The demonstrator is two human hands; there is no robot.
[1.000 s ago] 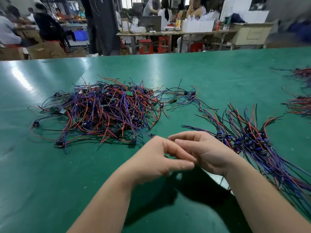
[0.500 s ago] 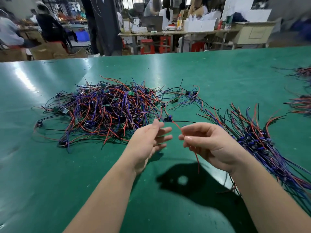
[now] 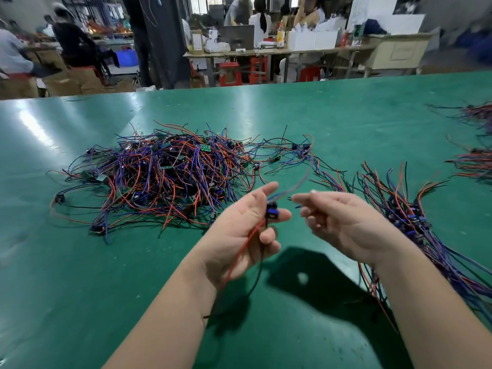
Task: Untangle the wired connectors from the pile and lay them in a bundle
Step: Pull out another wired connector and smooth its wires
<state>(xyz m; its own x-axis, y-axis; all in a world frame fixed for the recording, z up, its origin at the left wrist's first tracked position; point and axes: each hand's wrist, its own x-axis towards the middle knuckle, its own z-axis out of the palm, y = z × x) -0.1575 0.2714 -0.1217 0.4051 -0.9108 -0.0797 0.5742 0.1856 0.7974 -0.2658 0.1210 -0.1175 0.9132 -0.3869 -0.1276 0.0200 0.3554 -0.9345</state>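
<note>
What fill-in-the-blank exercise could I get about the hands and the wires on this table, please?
The hand gripping the small blue-and-black wired connector is the person's ___ one.
The shiny tabletop under the tangled pile of red, blue and black wires is coloured ___.
The straightened bundle of wired connectors lies to the pile's ___.
Missing words: left; green; right.

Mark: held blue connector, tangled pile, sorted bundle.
blue connector [image 3: 271, 209]: head view, on its blue housing.
tangled pile [image 3: 170, 177]: head view, on its dense middle.
sorted bundle [image 3: 410, 222]: head view, on its clustered connectors.
</note>
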